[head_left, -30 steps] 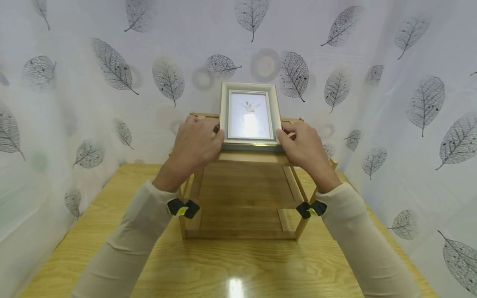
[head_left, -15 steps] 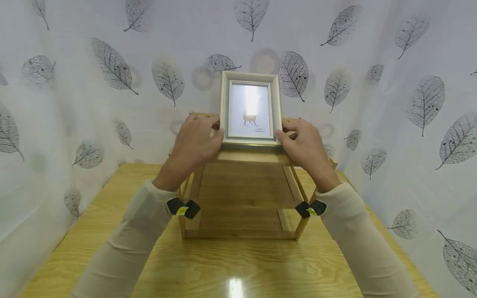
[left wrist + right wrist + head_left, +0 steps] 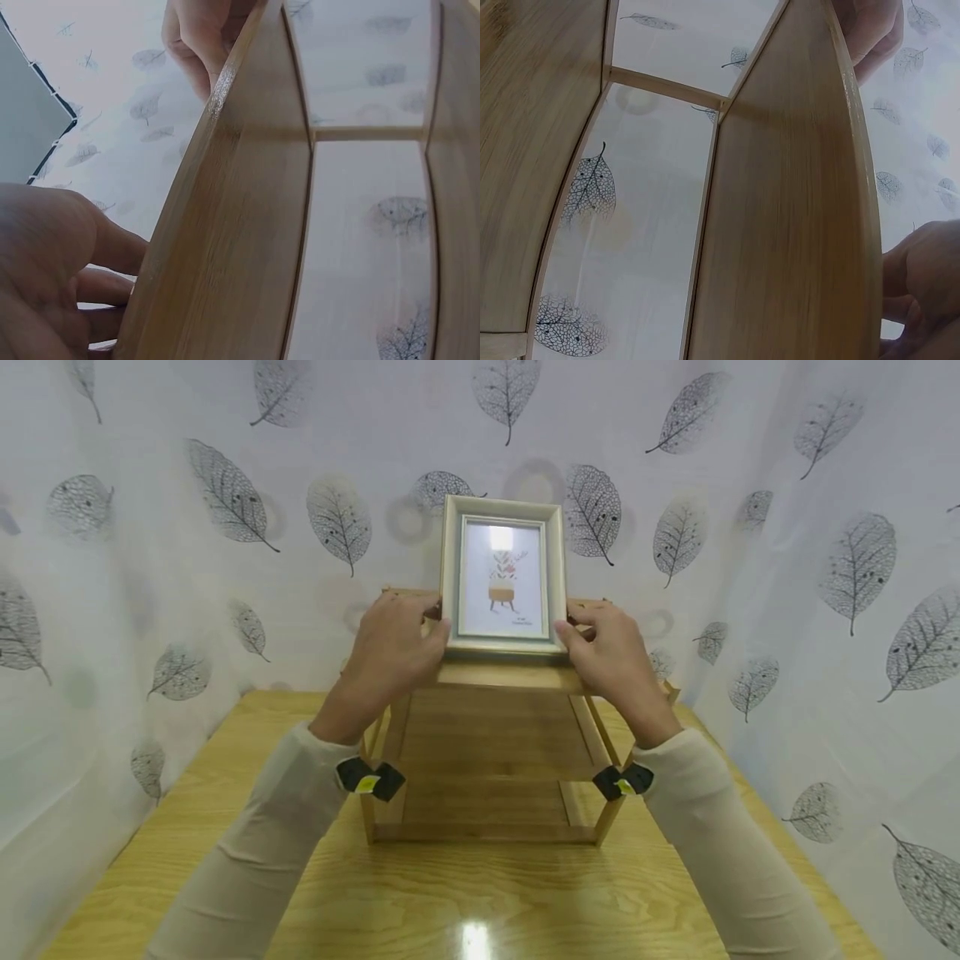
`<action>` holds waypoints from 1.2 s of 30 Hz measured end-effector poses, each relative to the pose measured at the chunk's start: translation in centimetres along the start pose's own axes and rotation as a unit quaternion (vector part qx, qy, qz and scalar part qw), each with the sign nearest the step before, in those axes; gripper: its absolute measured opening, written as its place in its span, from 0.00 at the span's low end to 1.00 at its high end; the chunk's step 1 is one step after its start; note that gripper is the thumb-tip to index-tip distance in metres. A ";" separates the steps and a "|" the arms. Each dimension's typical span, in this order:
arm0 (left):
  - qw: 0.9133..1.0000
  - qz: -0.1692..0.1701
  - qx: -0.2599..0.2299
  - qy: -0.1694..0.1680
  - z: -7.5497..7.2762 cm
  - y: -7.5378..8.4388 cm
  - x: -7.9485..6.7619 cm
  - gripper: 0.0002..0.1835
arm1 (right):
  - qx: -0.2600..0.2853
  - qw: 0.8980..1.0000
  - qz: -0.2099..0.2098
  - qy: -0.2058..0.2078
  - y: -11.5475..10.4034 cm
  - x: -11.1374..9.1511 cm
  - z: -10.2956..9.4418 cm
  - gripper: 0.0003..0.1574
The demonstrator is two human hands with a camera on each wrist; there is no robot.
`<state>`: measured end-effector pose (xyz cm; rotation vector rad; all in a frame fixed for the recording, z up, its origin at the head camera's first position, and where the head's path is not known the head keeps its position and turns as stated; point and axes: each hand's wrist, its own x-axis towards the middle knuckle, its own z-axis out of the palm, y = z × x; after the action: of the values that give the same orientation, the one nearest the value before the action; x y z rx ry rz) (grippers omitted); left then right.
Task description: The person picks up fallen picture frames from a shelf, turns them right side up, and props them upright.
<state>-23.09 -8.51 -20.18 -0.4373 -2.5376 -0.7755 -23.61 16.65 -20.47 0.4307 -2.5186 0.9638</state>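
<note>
A cream picture frame (image 3: 557, 577) stands nearly upright on the top board of a wooden shelf rack (image 3: 510, 677). Its print shows a plant in a legged pot, with glare near the top. My left hand (image 3: 397, 639) holds the frame's lower left side, thumb on the front edge. On the lower right side my right hand (image 3: 615, 647) pinches it in the same way. In both wrist views the rack's boards fill the middle and the frame is out of sight; the left hand (image 3: 52, 270) and right hand (image 3: 926, 289) show beyond the top board's edge.
Two lower boards of the rack (image 3: 495, 735) sit beneath the top one. The rack stands on a wood-grain table (image 3: 480, 893). A pale curtain (image 3: 225, 577) printed with dark leaves hangs behind and at both sides.
The picture frame has tipped up from leaning back, its top edge rising while its bottom stays on the board. Glare has slid over the print, now mostly visible. Both hands keep their places.
</note>
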 end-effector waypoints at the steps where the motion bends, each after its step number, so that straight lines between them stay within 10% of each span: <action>1: 1.000 0.001 -0.004 0.003 0.0 0.0 0.0 0.13 | 0.001 1.000 -0.002 0.002 0.0 0.0 0.0 0.24; 36: 0.992 -0.026 -0.117 0.035 0.2 0.4 -0.2 0.25 | 0.045 0.998 0.011 0.051 0.1 0.3 0.3 0.29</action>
<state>-22.80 -8.17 -20.25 -0.4127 -2.4117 -1.0953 -23.97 16.46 -20.60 0.3713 -2.4001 1.0815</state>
